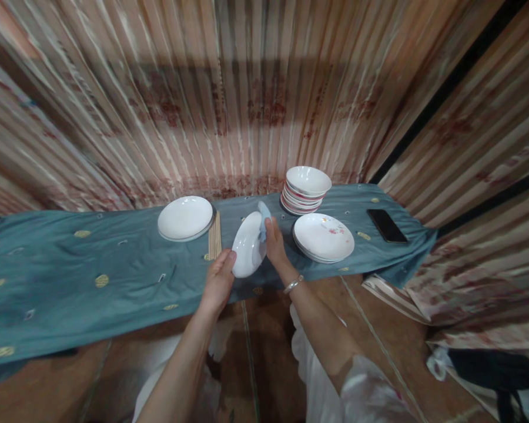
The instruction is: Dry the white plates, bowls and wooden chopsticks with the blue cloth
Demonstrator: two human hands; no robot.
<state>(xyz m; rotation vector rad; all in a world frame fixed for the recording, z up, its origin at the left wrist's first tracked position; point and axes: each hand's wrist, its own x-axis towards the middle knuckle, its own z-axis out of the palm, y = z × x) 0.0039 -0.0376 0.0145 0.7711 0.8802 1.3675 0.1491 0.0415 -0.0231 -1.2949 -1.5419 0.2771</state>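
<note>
A white plate (248, 247) is held up, tilted, above the front of the cloth-covered table. My left hand (220, 276) grips its lower left rim, thumb on the near face. At the plate's right edge my right hand (274, 239) is closed on a light blue cloth (263, 218), which presses against the rim. Some of the right fingers are hidden behind the plate and cloth. Left of the plate lie several wooden chopsticks (214, 233) side by side. A stack of white plates (186, 217) sits beside them.
To the right stand a stack of bowls (306, 182) and a stack of plates with a floral print (324, 236). A black phone (387, 225) lies at the table's right end. The green patterned tablecloth (127, 258) hangs over the front edge. Pleated curtains (255, 106) rise behind.
</note>
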